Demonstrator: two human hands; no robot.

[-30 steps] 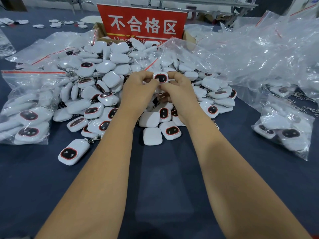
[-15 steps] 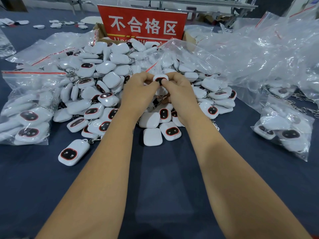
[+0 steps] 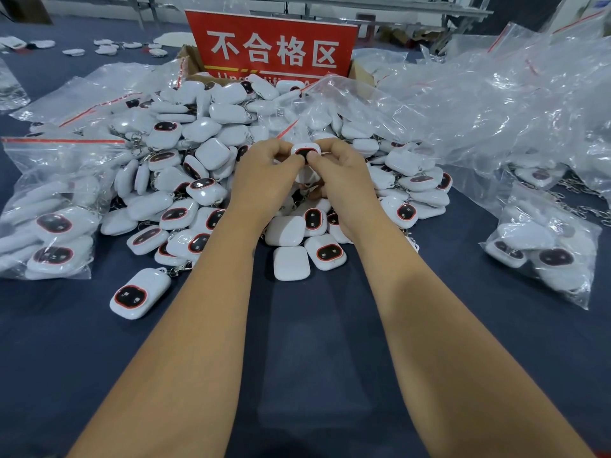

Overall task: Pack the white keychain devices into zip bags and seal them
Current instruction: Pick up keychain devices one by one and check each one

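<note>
Here both hands pinch a white, black-faced keychain device.

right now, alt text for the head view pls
Both hands, left hand and right hand, pinch one white keychain device above a heap of loose devices on a dark blue table. Filled zip bags lie at both sides, a red sign behind.

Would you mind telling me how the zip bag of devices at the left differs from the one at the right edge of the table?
The left zip bag is larger and holds more white devices than the right zip bag. The left bag's red zip strip shows plainly along its top; the right bag's strip cannot be made out. Both are clear plastic, lie on the dark blue table, and hold white devices with black, red-rimmed faces.
</note>
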